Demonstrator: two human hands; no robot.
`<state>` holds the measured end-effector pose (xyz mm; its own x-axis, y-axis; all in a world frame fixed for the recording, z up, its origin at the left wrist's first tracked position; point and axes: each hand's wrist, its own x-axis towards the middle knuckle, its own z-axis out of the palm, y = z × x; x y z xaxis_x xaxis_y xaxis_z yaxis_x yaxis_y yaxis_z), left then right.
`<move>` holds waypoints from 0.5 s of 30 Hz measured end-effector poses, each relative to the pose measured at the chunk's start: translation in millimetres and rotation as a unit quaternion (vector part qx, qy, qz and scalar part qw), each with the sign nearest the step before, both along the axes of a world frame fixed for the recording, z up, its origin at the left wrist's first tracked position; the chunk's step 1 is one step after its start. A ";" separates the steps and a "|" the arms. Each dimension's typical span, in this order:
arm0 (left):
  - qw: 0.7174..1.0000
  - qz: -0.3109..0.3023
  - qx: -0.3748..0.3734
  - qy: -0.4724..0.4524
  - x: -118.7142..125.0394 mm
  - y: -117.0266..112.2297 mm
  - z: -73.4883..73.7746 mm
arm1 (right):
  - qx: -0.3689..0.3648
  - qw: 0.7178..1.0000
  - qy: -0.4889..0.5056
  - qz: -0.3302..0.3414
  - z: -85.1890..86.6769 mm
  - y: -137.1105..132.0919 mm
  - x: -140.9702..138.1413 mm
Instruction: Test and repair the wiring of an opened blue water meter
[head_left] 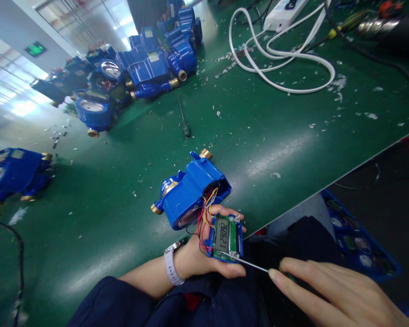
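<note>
My left hand (194,256) cradles a green circuit board with a digit display (222,234), set in a blue frame, the fingers curled round its edges. Red, yellow and black wires (204,211) run from the board into a blue water meter (191,186) lying on the green table just beyond. At the lower right my right hand (327,286) is closed on a screwdriver, its handle mostly hidden by the fingers. The thin metal shaft (254,264) reaches left, and its tip meets the board's near edge by the display.
Several blue water meters (150,63) crowd the far left of the table (259,159), with another meter (17,172) at left. A second screwdriver (185,125) lies mid-table. White cable (286,86) loops from a power strip (284,16). A blue crate (364,245) sits below the table edge.
</note>
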<state>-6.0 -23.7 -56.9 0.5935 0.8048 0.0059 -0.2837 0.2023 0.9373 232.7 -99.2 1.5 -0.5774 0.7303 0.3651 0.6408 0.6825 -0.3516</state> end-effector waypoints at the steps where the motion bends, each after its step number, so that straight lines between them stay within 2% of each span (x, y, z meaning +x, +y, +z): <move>1: 1.000 -0.004 -0.012 0.004 -0.2 0.1 1.3 | -0.001 1.000 0.007 0.002 0.0 1.4 -0.6; 8: 0.997 -0.010 -0.007 -0.070 1.4 -1.1 -2.1 | -0.003 1.000 0.016 0.018 -0.1 8.3 -2.9; 15: 0.998 -0.023 -0.028 -0.045 -0.6 -0.2 3.1 | 0.002 0.999 0.025 0.024 6.3 10.1 -6.1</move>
<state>-6.7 -23.9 -53.8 0.6295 0.7768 0.0165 -0.3559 0.2694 0.8948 226.6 -89.1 7.8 -0.5931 0.7008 0.3964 0.5893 0.7133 -0.3793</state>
